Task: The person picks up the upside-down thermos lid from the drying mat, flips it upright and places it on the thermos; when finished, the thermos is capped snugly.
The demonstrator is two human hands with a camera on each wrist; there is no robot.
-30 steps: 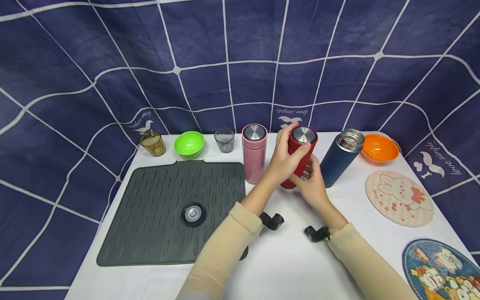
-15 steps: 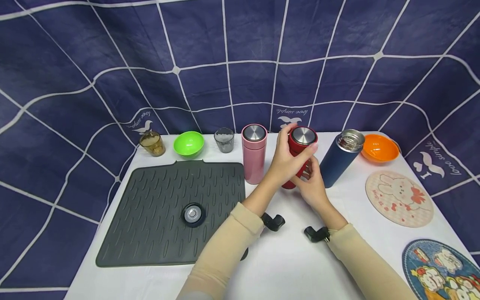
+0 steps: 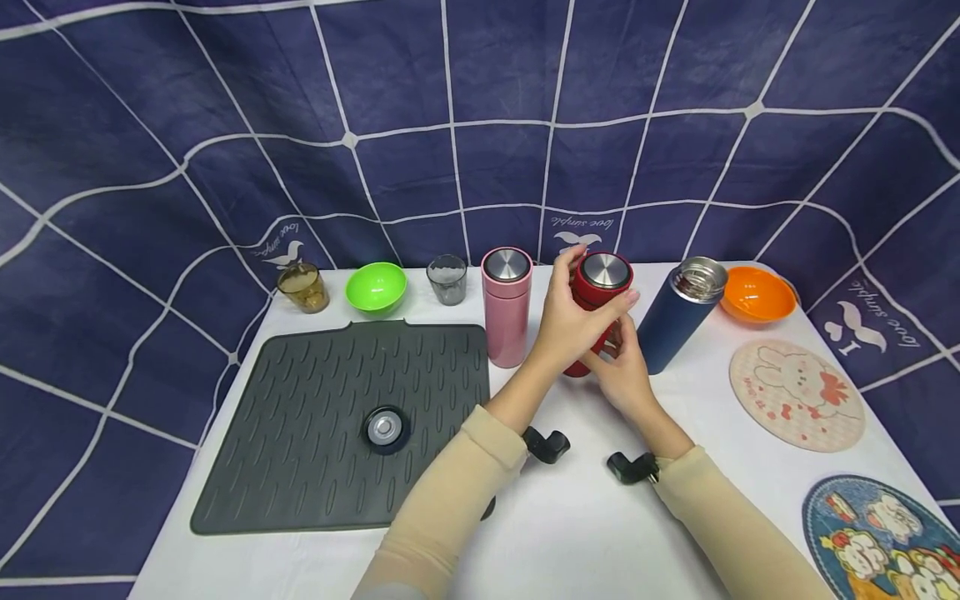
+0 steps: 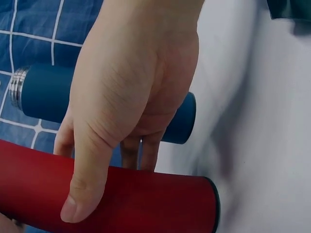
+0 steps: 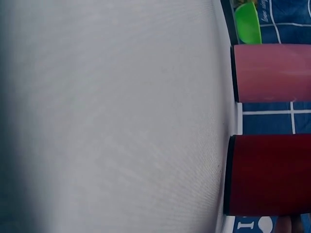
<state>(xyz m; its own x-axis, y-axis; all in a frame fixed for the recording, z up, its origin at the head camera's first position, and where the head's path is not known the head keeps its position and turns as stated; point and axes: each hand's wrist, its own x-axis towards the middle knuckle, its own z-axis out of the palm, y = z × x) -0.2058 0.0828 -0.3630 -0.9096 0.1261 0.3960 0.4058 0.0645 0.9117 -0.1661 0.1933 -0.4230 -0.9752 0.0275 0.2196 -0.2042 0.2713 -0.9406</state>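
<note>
A: What bounds the space round the work?
B: A dark checked curtain (image 3: 525, 75) hangs along the far edge of the white table (image 3: 558, 533), just behind the bottles.
A: And to each side?
B: A narrow gap lies left of the red bottle (image 4: 155, 201), then comes the pink bottle (image 3: 506, 321). To the right the blue bottle (image 3: 677, 321) stands near, its bare steel neck showing. Farther left, the grey mat (image 3: 300, 417) spreads out with a black lid (image 3: 385, 428) on it. On the near side, white tabletop runs between the two sleeves.
A: How are the arms held?
B: Both reach in from the near side and slant toward each other. The left sleeve (image 3: 450, 487) passes over the mat's near right corner; the right sleeve (image 3: 738, 521) comes in from the near right.
A: And the hands?
B: The left hand (image 3: 570, 321) curls round the upper part of the red bottle, fingers to the left, thumb reaching right, just below the cap. The right hand (image 3: 627, 373) sits lower, its thumb across the red side and its fingers passing behind.
A: Where is the red bottle itself?
B: Right of centre, toward the far edge, between pink and blue, upright and silver-topped, its base low by the tabletop.
</note>
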